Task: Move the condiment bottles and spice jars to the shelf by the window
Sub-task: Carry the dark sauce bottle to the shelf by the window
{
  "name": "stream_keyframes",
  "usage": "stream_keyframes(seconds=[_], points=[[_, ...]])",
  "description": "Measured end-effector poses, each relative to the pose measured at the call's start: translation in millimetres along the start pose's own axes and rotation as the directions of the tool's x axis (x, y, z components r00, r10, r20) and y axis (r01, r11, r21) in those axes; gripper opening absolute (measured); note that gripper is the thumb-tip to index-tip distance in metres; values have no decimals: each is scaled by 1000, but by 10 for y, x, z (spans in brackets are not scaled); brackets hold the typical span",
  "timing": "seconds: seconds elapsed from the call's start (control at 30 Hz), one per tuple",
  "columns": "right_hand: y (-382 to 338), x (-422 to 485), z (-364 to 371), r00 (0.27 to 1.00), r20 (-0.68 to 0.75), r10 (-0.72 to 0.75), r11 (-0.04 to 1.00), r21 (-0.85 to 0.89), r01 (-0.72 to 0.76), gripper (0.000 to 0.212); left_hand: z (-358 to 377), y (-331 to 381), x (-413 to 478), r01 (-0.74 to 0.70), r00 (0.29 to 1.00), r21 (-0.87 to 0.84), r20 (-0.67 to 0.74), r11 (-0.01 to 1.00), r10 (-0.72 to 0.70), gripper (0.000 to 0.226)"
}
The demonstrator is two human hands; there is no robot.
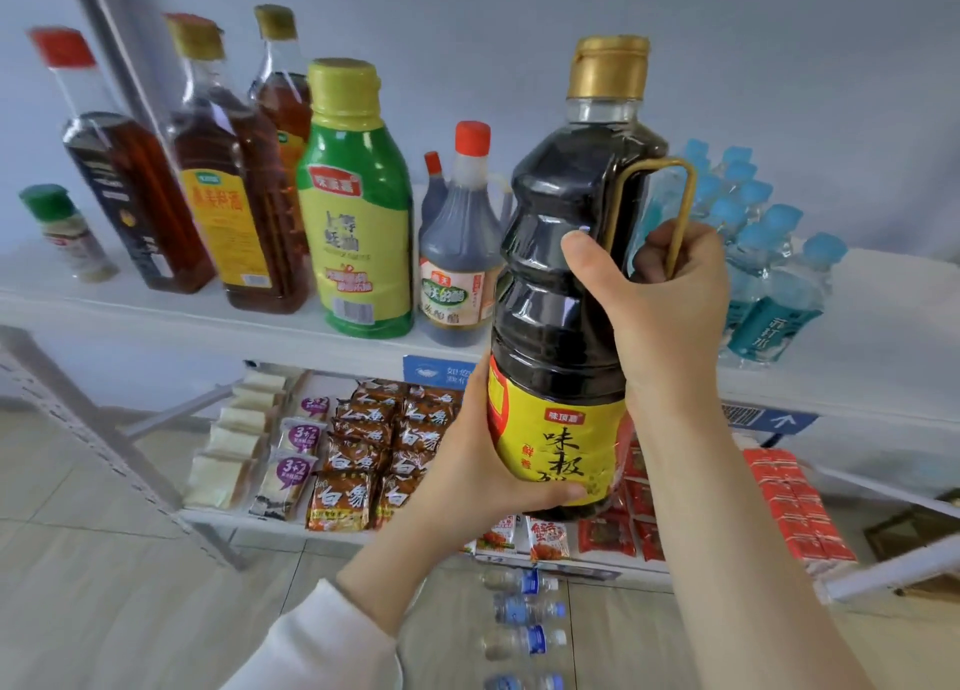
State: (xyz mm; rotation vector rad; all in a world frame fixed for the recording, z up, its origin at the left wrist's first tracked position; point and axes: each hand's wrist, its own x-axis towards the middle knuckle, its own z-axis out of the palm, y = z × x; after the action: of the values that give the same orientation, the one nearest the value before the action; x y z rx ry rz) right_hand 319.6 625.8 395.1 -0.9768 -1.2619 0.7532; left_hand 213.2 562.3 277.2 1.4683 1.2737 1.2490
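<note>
I hold a big dark soy sauce bottle (pixel 561 294) with a gold cap and yellow label upright in front of the white shelf (pixel 363 344). My right hand (pixel 670 326) grips its upper body by the gold handle. My left hand (pixel 478 461) cups its base, fingers curled under it. On the shelf stand a green oyster sauce bottle (pixel 356 206), a vinegar bottle (pixel 460 253) with a red cap, three amber bottles (pixel 234 185) and a small green-capped spice jar (pixel 67 232) at the far left.
A pack of blue-capped water bottles (pixel 763 253) sits on the shelf to the right. The lower shelf holds noodle packets (pixel 363 461), snack packs and red boxes (pixel 795 507). Water bottles (pixel 524 611) lie on the floor below.
</note>
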Motion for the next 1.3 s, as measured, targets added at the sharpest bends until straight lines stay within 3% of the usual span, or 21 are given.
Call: stream_keyframes(seconds=[0.27, 0.4, 0.53, 0.63, 0.87, 1.03, 1.3], points=[[-395, -1149, 611, 977, 207, 47, 988, -155, -14, 61, -787, -106, -1340, 112, 991, -20, -70, 993, -114, 123], [-541, -1737, 1195, 929, 318, 187, 978, -154, -144, 81, -1382, -257, -2005, 160, 976, -43, -140, 986, -165, 121], [-625, -2290, 1857, 854, 424, 302, 952, -91, -291, 52, -1900, -425, -2634, 200, 948, -69, -241, 977, -210, 119], [-689, -2662, 2342, 786, 524, 330, 936, -75, -343, 51, -2212, -485, -3049, 230, 910, -108, -328, 967, -253, 115], [-893, -3357, 3323, 647, 700, 303, 931, -73, -358, 51, -2957, -578, -3721, 245, 788, -161, -541, 956, -293, 115], [-1021, -3692, 4058, 520, 817, 251, 947, -97, -305, 55, -3548, -717, -3931, 212, 725, -182, -629, 960, -280, 110], [-1107, -4085, 5526, 380, 911, 158, 952, -38, -305, 49, -4821, -929, -4074, 238, 608, -175, -740, 955, -287, 106]])
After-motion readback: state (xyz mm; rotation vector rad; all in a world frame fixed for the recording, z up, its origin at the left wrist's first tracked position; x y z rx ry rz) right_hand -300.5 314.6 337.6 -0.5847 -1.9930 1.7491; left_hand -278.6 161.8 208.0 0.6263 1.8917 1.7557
